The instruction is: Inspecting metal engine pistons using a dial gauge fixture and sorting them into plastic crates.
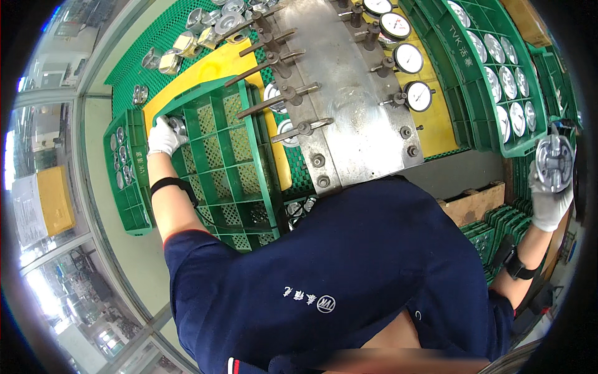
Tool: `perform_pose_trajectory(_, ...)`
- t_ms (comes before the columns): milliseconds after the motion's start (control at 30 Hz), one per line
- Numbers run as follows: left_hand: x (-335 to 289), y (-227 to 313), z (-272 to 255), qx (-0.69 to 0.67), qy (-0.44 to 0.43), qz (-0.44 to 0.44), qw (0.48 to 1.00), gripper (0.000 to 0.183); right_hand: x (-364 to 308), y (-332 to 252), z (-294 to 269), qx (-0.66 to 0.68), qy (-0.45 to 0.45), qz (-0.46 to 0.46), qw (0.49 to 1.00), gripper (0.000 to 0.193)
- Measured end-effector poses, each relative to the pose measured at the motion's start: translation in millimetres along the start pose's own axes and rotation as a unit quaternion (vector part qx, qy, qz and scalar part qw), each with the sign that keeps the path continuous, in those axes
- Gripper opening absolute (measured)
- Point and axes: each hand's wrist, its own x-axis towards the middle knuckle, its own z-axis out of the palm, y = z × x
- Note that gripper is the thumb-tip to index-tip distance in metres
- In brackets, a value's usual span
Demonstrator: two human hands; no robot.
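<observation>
My left hand [163, 138], in a white glove, rests at the far corner of an empty green grid crate [227, 162], fingers on a round metal part [179, 125] in the corner cell. My right hand [549, 201], also gloved, is stretched out to the right and grips a round silver metal part [554, 162] held upright. A metal gauge fixture [349, 93] with levers and several dial gauges [408, 58] stands straight ahead. My dark blue shirt hides the near part of the bench.
A green crate [128, 165] with metal parts lies at far left, another filled green crate [498, 81] at right. Loose metal parts [212, 28] sit on green matting at the back. Stacked green crates [492, 227] lie low right. A yellow sheet [205, 65] lies under the fixture.
</observation>
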Motion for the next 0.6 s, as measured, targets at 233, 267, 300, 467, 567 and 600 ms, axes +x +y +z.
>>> perform_pose_trajectory(233, -65.2, 5.6, -34.8, -0.096, 0.154, 0.016, 0.983, 0.079, 117.4, -23.5, 21.5, -0.04, -0.084, -0.046, 0.995, 0.054)
perform_pose_trajectory(267, -67.7, 15.6, -31.0, -0.079, 0.188, 0.039, 0.978, 0.077, 129.9, -23.4, 24.4, -0.053, -0.084, -0.063, 0.993, 0.052)
perform_pose_trajectory(300, -74.4, 26.2, -32.9, -0.032, 0.223, 0.057, 0.973, 0.073, 134.4, -20.3, 29.1, 0.023, -0.157, 0.034, 0.987, 0.049)
perform_pose_trajectory(467, -88.9, 22.7, -35.0, -0.299, 0.224, -0.07, 0.925, 0.091, 116.7, 2.4, 83.6, 0.021, -0.132, 0.02, 0.991, 0.051)
perform_pose_trajectory(567, -99.5, -17.5, -21.6, -0.616, 0.232, -0.074, 0.749, 0.074, 97.2, -0.3, 108.2, 0.065, -0.245, 0.067, 0.965, 0.052)
perform_pose_trajectory(600, -114.3, 8.4, -62.4, -0.688, 0.159, -0.055, 0.706, 0.046, 81.8, 2.5, 123.9, 0.058, -0.229, 0.054, 0.97, 0.052)
